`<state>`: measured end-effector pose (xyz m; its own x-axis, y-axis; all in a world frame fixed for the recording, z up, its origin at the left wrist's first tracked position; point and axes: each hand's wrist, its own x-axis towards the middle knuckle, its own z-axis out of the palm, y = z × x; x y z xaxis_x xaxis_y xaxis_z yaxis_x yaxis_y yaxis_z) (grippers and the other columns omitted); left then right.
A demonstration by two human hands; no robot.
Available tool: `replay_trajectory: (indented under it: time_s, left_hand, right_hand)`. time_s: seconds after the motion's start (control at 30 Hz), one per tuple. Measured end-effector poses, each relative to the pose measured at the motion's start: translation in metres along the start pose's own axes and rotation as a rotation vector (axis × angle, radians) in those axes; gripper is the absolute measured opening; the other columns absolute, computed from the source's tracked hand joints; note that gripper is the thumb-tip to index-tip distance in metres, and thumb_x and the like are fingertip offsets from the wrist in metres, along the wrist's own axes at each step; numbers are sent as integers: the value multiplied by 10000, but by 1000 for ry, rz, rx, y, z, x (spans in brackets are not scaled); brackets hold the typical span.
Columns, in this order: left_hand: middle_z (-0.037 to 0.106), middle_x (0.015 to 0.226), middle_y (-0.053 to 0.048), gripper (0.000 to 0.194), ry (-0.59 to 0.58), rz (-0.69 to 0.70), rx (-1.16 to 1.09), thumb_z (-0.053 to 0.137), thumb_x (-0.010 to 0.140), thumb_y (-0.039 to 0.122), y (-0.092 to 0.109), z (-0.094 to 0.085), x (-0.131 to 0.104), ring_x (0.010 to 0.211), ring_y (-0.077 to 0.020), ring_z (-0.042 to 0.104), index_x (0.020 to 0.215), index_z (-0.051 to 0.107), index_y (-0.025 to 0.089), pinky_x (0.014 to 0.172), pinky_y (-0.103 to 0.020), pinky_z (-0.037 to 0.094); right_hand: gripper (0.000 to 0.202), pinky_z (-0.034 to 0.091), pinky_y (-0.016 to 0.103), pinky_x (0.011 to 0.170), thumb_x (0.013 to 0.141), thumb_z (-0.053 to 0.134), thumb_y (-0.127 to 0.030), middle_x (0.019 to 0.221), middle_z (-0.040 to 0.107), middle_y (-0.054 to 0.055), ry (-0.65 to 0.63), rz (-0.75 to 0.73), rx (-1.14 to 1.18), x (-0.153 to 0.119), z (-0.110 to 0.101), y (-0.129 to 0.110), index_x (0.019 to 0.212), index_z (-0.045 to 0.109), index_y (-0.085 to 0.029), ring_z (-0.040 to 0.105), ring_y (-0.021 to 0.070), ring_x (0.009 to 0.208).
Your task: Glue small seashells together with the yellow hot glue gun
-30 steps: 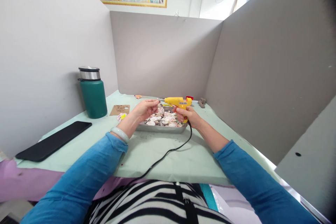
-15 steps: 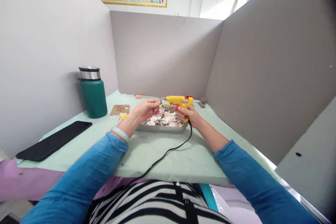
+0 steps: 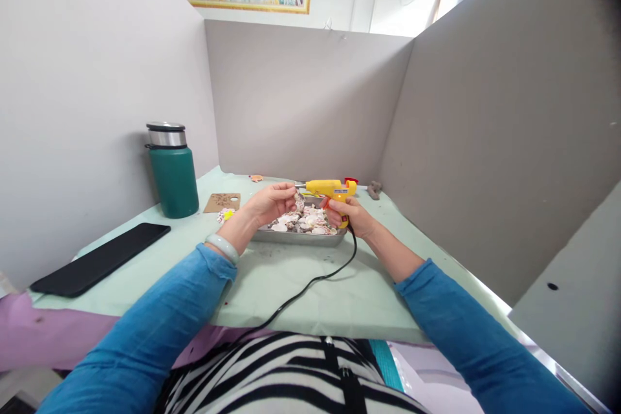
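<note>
Between thumb and fingers, my left hand (image 3: 272, 202) pinches a speckled shell (image 3: 299, 201) above the front part of a metal tray (image 3: 301, 239). My right hand (image 3: 353, 215) is wrapped round the handle of a yellow hot glue gun (image 3: 324, 187), fingers at its orange trigger. The gun points left, its nozzle (image 3: 300, 185) at the top of the shell; whether they touch I cannot tell. Many pale and brown shells (image 3: 317, 223) fill the tray under both hands. From the handle a black cord (image 3: 310, 281) runs down over the table edge.
On the left stand a green bottle (image 3: 173, 181) and a flat black slab (image 3: 104, 259). Behind my left wrist lie a brown card (image 3: 222, 202) and a yellow-and-white flower piece (image 3: 226, 215). A grey-brown lump (image 3: 374, 190) sits at the back right. Grey partitions (image 3: 310, 97) enclose the table.
The glue gun has shifted slightly left and down, bringing its nozzle closer over the shell. My left hand has stayed nearly still.
</note>
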<state>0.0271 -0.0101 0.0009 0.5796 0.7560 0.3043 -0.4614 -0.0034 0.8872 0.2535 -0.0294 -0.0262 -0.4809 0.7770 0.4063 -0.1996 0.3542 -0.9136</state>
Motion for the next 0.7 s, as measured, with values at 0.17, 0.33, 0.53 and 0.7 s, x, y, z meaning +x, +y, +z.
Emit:
replay_trajectory:
  time_s: [0.17,0.33,0.53,0.7]
  left_hand:
    - [505,577,-6,113,-37,-19,40,662,736,149,0,4,-3,531,-88,484,687,568,108,557,-231,427]
    - [488,573,10,83,11,21,-23,658,731,118,-1,-1,1,512,-72,456,705,581,103,560,-231,433]
    - [475,553,20,73,25,30,-74,652,731,104,0,-2,2,492,-71,448,705,584,105,539,-231,428]
    - [494,562,6,74,-2,4,-36,644,741,111,1,1,-1,501,-76,461,700,582,105,538,-229,424]
  right_hand:
    - [222,325,223,435,808,588,-333,478,398,-62,-2,-16,27,1,0,0,882,598,-124,360,66,415]
    - [232,334,227,441,798,596,-344,483,397,-61,7,-7,4,0,0,0,876,601,-126,368,70,422]
    - [230,339,230,435,791,596,-349,478,393,-61,-6,5,0,0,0,-1,873,604,-134,360,74,418]
    - [225,340,230,433,794,591,-348,476,392,-60,-10,-1,7,0,0,0,871,609,-137,358,75,421]
